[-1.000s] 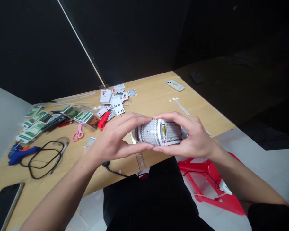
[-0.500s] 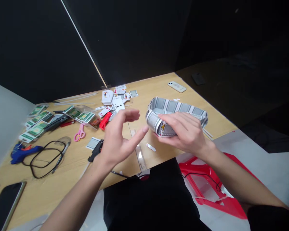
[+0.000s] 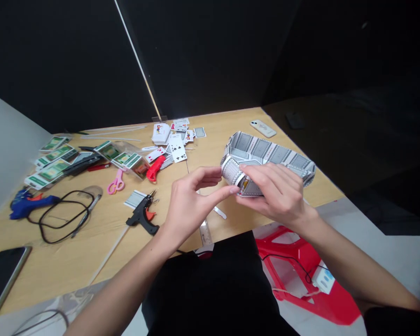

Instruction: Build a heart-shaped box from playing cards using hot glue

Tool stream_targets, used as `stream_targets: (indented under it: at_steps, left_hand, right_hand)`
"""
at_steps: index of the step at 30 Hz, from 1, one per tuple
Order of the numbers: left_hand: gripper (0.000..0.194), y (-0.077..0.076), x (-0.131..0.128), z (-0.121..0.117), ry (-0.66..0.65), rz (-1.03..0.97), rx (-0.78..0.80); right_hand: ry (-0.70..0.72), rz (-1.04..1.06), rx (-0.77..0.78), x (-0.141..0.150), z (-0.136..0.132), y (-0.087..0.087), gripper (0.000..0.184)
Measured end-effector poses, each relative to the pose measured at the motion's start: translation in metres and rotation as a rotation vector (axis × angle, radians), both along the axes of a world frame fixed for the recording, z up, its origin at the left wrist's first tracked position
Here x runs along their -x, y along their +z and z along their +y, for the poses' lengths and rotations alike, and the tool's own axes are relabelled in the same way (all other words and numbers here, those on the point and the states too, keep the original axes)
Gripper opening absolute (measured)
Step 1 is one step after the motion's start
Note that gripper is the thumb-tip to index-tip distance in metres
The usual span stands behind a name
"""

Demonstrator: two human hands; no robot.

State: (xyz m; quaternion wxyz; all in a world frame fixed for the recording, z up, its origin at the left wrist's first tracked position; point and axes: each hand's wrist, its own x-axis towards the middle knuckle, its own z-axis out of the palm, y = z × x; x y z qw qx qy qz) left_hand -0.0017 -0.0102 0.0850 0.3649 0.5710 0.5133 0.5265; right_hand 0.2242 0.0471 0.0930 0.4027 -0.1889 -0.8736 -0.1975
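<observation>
A long box made of playing cards (image 3: 282, 151), grey-patterned backs outward, is held above the front of the table. My right hand (image 3: 278, 191) is closed round its near wall, thumb above and fingers beneath. My left hand (image 3: 192, 198) pinches the curved card at the box's left end, its thumb at the lower edge and its fingertips at the far side. A face card shows in a gap between the hands. Below the box, a small white strip (image 3: 220, 213) and a clear ruler (image 3: 205, 232) lie on the table, partly hidden by my left hand.
A black glue gun (image 3: 143, 214) lies left of my left hand, with pink scissors (image 3: 116, 183) and a red tool (image 3: 156, 169) behind. Loose playing cards (image 3: 177, 148), a blue glue gun (image 3: 31, 203) and two phones (image 3: 263, 128) are on the table. A red stool (image 3: 301, 266) stands below.
My left hand has moved right, from apart to touching the box's left end. The box has tilted a little, showing more of its inner wall. The camera view has shifted slightly.
</observation>
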Motion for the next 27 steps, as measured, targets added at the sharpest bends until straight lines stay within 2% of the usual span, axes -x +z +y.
stream_targets:
  at_steps: [6,15,20,27]
  left_hand:
    - [0.06,0.005,-0.003,-0.004,0.027,-0.192,0.118]
    - [0.054,0.012,0.001,-0.003,0.001,-0.082,0.079]
    - [0.047,0.016,0.0,0.001,-0.025,-0.088,0.075]
    - [0.041,0.015,0.001,0.006,-0.042,-0.09,0.054]
  right_hand:
    - [0.014,-0.025,-0.018,0.0,-0.001,0.002,0.057]
    - [0.013,-0.04,-0.044,0.0,-0.001,0.002,0.063]
    - [0.021,-0.047,-0.017,-0.001,-0.002,0.004,0.063]
    - [0.014,-0.06,-0.057,0.0,-0.002,0.006,0.06]
